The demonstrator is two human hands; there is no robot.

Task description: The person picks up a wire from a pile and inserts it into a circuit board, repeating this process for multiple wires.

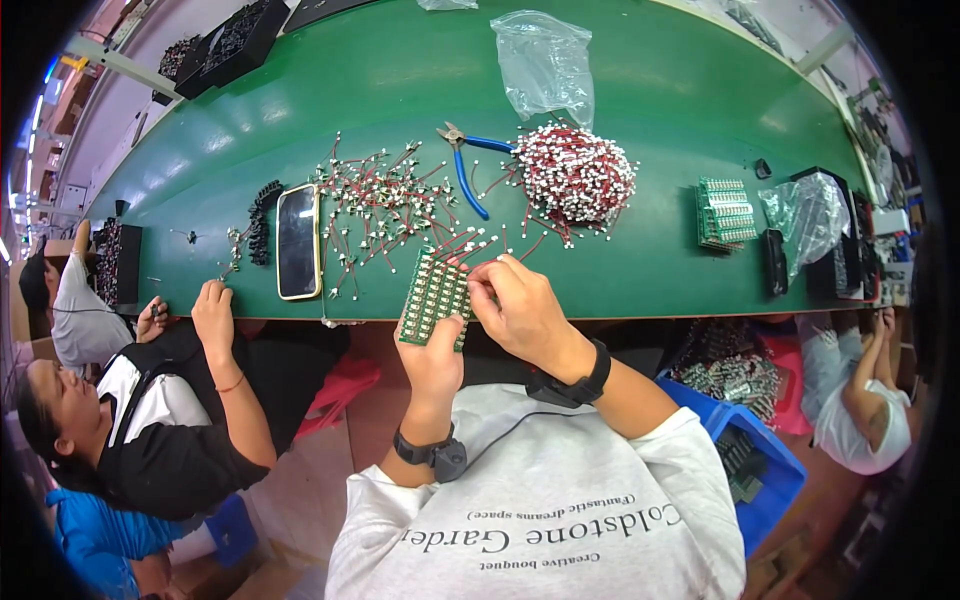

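Note:
My left hand grips a green circuit board panel by its near end, thumb on top. Rows of small pale parts cover the panel, which tilts over the table's near edge. Several red wires with white connectors stick out past its far edge. At the panel's upper right corner my right hand is closed, fingertips pinched together next to those wires. What lies between these fingertips is hidden. Beyond the panel are a loose spread of red wires with small connectors and a dense heap of white-tipped red wires.
Blue-handled cutters lie between the wire piles, with a clear plastic bag behind. A phone is at the left, stacked green panels at the right. A co-worker's hand works at the left; a blue bin stands lower right.

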